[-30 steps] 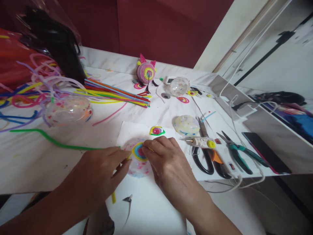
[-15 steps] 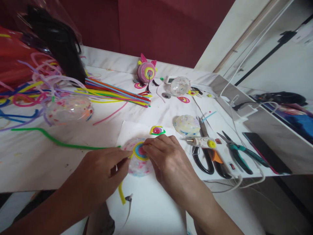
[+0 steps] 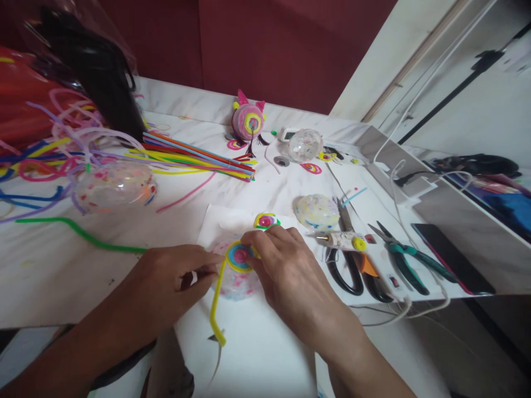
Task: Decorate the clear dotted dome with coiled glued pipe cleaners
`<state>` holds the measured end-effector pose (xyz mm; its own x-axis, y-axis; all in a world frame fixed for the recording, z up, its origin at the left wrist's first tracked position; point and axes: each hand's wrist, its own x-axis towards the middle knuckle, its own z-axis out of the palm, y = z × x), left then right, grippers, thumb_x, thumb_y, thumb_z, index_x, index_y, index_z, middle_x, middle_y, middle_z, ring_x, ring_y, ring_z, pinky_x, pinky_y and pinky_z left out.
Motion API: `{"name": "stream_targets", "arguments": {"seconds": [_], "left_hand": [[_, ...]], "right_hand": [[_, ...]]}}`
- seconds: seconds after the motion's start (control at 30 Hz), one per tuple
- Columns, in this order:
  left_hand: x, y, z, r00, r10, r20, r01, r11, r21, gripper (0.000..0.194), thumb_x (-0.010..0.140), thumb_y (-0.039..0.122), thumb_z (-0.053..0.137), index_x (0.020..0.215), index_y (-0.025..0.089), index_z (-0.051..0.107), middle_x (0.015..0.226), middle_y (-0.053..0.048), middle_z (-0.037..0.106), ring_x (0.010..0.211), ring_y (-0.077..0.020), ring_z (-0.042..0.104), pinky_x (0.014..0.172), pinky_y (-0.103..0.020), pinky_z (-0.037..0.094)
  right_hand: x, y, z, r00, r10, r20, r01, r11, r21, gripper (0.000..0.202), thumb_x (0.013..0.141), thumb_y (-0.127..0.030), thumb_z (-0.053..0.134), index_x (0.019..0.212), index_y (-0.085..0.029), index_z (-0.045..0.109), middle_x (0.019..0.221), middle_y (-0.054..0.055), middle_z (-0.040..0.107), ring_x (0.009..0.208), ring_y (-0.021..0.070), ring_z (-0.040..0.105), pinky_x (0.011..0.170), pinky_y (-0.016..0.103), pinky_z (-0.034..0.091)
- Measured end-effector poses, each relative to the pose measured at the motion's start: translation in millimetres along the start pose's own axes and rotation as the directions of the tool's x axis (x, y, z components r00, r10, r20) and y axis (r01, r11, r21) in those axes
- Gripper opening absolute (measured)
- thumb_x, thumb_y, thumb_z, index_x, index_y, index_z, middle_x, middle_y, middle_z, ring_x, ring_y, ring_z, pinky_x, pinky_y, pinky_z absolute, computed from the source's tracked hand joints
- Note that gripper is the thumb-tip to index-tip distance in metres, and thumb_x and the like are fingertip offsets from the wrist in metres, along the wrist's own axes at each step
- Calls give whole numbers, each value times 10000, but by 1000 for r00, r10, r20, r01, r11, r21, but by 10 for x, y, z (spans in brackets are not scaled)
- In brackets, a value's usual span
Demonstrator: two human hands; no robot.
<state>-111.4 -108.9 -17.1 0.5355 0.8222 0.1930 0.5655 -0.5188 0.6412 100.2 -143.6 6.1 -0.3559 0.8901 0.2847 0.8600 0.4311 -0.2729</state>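
A coil (image 3: 237, 258) of fuzzy pipe cleaner, pink in the middle with blue and yellow rings, lies over a clear speckled plastic dome (image 3: 235, 288). My right hand (image 3: 286, 271) grips the coil's right edge between thumb and fingers. At its left edge, my left hand (image 3: 174, 276) pinches the yellow pipe cleaner (image 3: 214, 309) where it leaves the coil; its loose end hangs down, bent, toward me. White paper (image 3: 257, 354) lies beneath. Just behind my right fingers sits a small eye-like piece (image 3: 264, 220) with a pink centre and yellow and green edging.
Pliers (image 3: 404, 257), black-handled scissors (image 3: 350, 276), a glue gun (image 3: 338, 240) and a phone (image 3: 452, 260) lie at right. Pipe cleaners (image 3: 194, 157) and another dome (image 3: 116, 185) are at left. A pink horned figure (image 3: 249, 120) stands at the back.
The yellow pipe cleaner's loose end has swung right and shows more of its length below the coil. My left hand has shifted slightly; the coil's pink middle is less covered.
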Motion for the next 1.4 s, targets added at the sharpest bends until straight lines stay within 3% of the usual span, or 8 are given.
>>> {"name": "stream_targets", "arguments": {"seconds": [0.23,0.53,1.03,1.27,1.4], "left_hand": [[-9,-84,39,994,100,-40,-98,993,66,218,891,230,536,908,270,749,731,54,715,550,-89,562,572,-189,460],[28,28,13,988,153,-34,-146,976,164,253,921,221,486,876,242,734,777,36,757,620,-112,651,622,-199,488],[-3,69,74,966,251,-55,-223,926,305,338,1004,222,419,814,211,698,759,6,726,643,-141,669,585,-262,469],[-2,97,72,958,278,-70,-234,899,370,356,1010,230,414,801,202,700,699,11,707,601,-138,653,535,-260,443],[-13,97,61,958,284,-24,-252,883,395,353,1022,215,413,843,196,717,785,-19,743,642,-158,679,569,-280,487]], "right_hand": [[92,24,-77,993,-26,115,33,998,-59,133,949,-103,625,1069,-140,665,976,91,738,915,240,601,826,354,381],[182,4,-122,976,-67,207,92,989,-116,98,967,-135,607,919,-181,679,871,45,715,872,216,577,777,343,331],[200,-14,-151,967,-45,250,74,992,-105,141,994,-173,586,866,-180,646,848,31,707,892,215,561,790,351,312],[229,-18,-177,957,-35,288,72,991,-116,118,929,-83,609,877,-182,649,836,26,702,874,221,568,766,351,293],[249,-10,-189,963,-57,263,93,988,-127,138,890,-56,628,860,-189,644,796,28,685,822,220,565,726,347,283]]}}
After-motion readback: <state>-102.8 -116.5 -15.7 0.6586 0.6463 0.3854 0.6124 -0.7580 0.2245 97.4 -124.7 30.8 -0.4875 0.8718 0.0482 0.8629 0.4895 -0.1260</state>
